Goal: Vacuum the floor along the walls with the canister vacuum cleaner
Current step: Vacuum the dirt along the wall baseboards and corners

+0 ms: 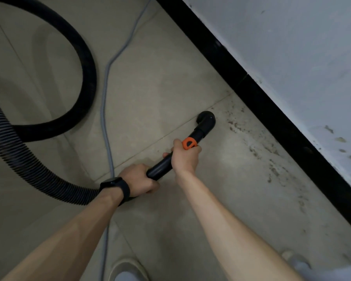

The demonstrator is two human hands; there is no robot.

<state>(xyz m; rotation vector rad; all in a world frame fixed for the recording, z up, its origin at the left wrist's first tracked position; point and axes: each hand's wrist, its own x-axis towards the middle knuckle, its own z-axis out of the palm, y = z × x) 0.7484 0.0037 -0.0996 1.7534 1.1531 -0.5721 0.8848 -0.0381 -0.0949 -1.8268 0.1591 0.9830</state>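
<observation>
Beige tiled floor (pixel 160 82) lying in dim light. Grout line (pixel 217 102) running diagonally across it toward black baseboard (pixel 251 86). Baseboard running from top centre down to right edge, edging foot of pale wall (pixel 292 47). Dark dirt specks (pixel 253 147) lying scattered on tiles beside baseboard. Scuffs (pixel 340 139) showing low on wall.

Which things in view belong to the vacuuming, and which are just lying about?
In the job: wand, gripped by left hand and right hand; nozzle; hose; dirt by the baseboard.
Not in the job: watch; shoe; grey cable, possibly the vacuum's cord, cannot tell.
</observation>
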